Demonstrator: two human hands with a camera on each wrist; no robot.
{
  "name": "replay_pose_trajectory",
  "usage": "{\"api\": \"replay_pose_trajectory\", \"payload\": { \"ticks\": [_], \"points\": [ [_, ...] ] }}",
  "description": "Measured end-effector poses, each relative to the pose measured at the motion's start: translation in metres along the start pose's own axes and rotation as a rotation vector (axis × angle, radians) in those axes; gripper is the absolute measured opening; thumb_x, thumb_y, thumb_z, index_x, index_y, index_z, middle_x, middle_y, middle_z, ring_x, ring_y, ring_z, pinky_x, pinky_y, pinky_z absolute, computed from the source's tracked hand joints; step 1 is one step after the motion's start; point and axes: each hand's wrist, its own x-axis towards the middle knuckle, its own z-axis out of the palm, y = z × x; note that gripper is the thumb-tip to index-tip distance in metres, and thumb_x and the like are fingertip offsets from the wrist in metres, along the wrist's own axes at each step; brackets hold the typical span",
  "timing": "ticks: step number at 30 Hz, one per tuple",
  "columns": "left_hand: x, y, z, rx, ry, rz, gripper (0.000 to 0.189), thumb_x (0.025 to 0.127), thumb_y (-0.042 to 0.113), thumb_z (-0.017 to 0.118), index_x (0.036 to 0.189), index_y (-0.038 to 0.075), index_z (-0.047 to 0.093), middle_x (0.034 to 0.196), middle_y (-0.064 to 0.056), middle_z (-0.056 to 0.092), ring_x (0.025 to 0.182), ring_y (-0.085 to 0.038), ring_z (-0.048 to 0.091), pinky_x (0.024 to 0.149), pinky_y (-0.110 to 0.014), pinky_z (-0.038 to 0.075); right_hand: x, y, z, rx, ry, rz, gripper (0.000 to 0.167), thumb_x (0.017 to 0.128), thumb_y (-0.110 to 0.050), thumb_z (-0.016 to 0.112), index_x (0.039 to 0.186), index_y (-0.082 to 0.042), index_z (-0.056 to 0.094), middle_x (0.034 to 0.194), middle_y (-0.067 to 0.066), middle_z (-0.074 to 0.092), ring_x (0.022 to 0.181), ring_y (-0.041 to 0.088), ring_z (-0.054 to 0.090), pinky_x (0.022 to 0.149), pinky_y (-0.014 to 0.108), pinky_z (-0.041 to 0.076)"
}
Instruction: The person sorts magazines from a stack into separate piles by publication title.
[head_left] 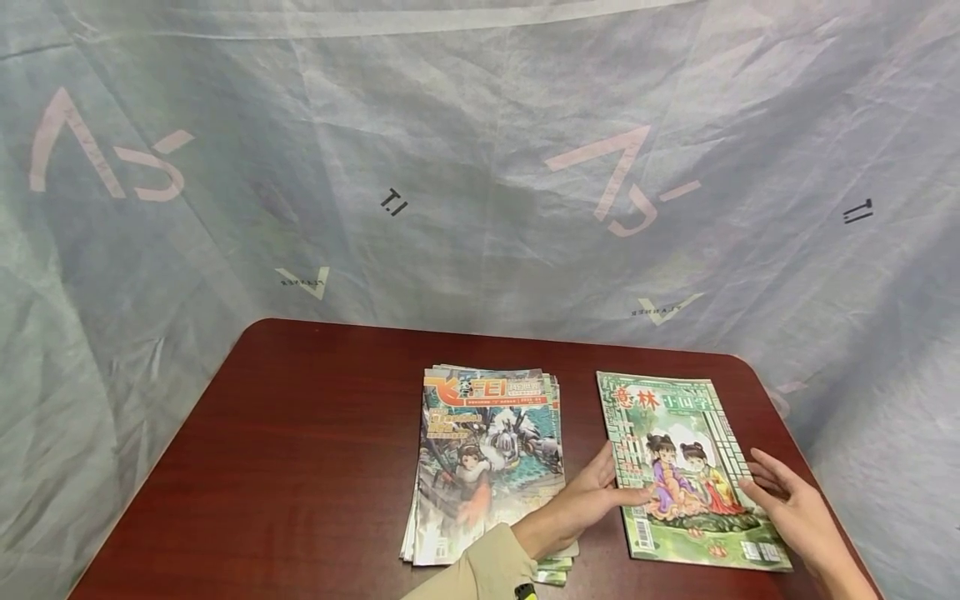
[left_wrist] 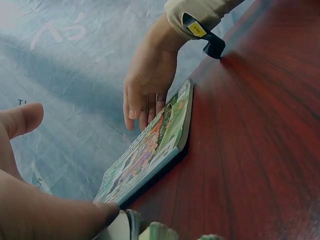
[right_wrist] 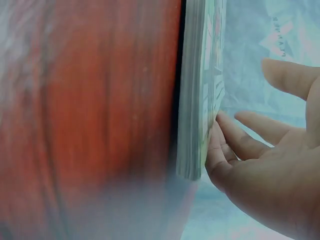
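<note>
A green illustrated magazine (head_left: 686, 467) with two cartoon figures on its cover lies at the right of the table. Its thick, layered edge (right_wrist: 191, 100) shows in the right wrist view; whether it is a single issue or several, I cannot tell. At its left side is my left hand (head_left: 588, 504), fingers extended along the edge and thumb apart from them. My right hand (head_left: 798, 508) is by the opposite side, with fingertips near or touching the edge and the thumb raised clear. Left of the left hand is a stack of magazines (head_left: 487, 458), partly covered by my forearm.
The dark red wooden table (head_left: 262, 467) has rounded far corners. A grey printed cloth (head_left: 450, 167) hangs behind it and at both sides. On the left sleeve (head_left: 480, 571) a black and yellow device (head_left: 525, 592) is partly visible.
</note>
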Motion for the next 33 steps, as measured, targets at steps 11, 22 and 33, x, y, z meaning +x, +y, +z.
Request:
{"api": "replay_pose_trajectory", "payload": {
  "ticks": [11,22,33],
  "points": [
    [-0.001,0.000,-0.001,-0.001,-0.029,0.017,0.101,0.102,0.016,0.079,0.179,0.005,0.013,0.184,-0.015,0.020,0.169,-0.039,0.020,0.136,-0.057,0.020,-0.002,-0.010,-0.002,-0.129,-0.133,0.075,0.088,0.118,-0.045,0.056,0.171,0.014,0.016,0.163,0.041,0.037,0.143,0.063,0.049,0.102,0.069,0.055],
    [-0.005,0.006,-0.007,0.025,-0.070,0.078,0.103,0.102,0.013,0.078,0.179,0.009,0.011,0.185,-0.014,0.015,0.168,-0.039,0.021,0.136,-0.053,0.022,-0.004,-0.032,0.007,-0.233,-0.163,-0.043,0.096,0.116,-0.044,0.060,0.168,0.019,0.010,0.162,0.055,0.020,0.144,0.076,0.027,0.105,0.088,0.037],
    [-0.027,0.024,-0.033,0.107,-0.081,0.118,0.101,0.104,0.022,0.080,0.180,0.017,0.014,0.183,-0.016,0.021,0.167,-0.038,0.029,0.132,-0.042,0.033,-0.012,-0.065,0.026,-0.192,0.008,-0.156,0.083,0.115,-0.036,0.064,0.172,0.010,0.022,0.161,0.051,0.029,0.143,0.074,0.031,0.100,0.088,0.035]
  ]
}}
